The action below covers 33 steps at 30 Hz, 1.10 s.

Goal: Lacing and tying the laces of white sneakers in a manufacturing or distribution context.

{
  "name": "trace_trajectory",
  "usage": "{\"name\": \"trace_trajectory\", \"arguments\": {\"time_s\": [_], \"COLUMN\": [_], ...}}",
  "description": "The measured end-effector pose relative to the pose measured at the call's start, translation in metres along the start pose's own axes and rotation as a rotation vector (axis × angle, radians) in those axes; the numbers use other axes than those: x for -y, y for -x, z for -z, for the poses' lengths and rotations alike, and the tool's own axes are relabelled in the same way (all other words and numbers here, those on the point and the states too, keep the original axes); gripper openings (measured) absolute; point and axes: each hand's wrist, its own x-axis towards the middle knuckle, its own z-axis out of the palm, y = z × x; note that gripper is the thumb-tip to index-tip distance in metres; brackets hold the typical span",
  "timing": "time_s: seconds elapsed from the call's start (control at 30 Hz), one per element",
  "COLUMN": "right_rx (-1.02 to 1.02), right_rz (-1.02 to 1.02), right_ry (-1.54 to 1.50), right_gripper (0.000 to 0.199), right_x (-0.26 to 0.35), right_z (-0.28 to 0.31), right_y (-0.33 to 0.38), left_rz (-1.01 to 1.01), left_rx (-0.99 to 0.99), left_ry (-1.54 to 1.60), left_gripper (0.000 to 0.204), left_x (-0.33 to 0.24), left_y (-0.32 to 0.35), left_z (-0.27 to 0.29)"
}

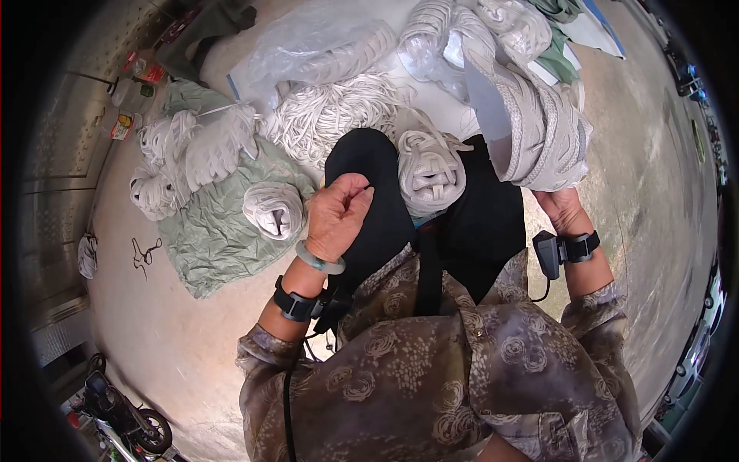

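My right hand [562, 208] is closed under the lower end of a long stack of nested off-white woven shoe uppers [543, 131], which has a grey lining at its left edge. Most of those fingers are hidden beneath the stack. Over my left thigh, my left hand [336, 219] is closed in a pinch, thumb against the fingers; anything in it is too small to make out. Between my black-clad thighs stands a rolled bundle of off-white uppers [431, 175]. A heap of thin white cord [335, 115] lies just beyond my left knee.
A crumpled green woven sack [212, 246] lies at left, bearing a rolled upper bundle [274, 210] and several more bundles [188, 154]. Clear plastic bags [308, 42] with uppers lie at the back. Plastic bottles [131, 96] stand by the left wall, a motorbike [123, 408] at lower left.
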Motion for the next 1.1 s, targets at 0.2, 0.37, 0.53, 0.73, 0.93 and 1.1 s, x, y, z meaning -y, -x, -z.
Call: {"name": "trace_trajectory", "arguments": {"time_s": [0.2,0.37,0.53,0.73,0.93,1.1], "right_rx": [-0.085,-0.018,-0.06,-0.063,-0.089,-0.098], "right_rz": [0.0,-0.056,0.037,0.056,0.032,0.048], "right_ry": [0.009,-0.063,0.059,-0.009,0.034,-0.046], "right_gripper": [0.042,0.041,0.044,0.046,0.047,0.047], "right_x": [-0.005,-0.006,-0.011,-0.02,-0.019,-0.019], "right_z": [0.001,0.0,-0.003,0.006,0.011,0.004], "right_y": [-0.002,-0.005,0.003,0.006,0.008,0.013], "left_rz": [-0.227,-0.521,-0.604,-0.59,-0.56,-0.58], "left_rx": [0.111,0.286,0.316,0.312,0.409,0.412], "left_ry": [-0.177,-0.528,-0.791,-0.97,-0.801,-0.756], "left_gripper": [0.011,0.023,0.034,0.041,0.036,0.037], "left_x": [-0.017,-0.029,-0.021,-0.009,-0.005,-0.004], "left_y": [-0.002,-0.01,-0.018,-0.025,-0.033,-0.039], "left_z": [-0.02,-0.047,-0.073,-0.093,-0.088,-0.087]}}
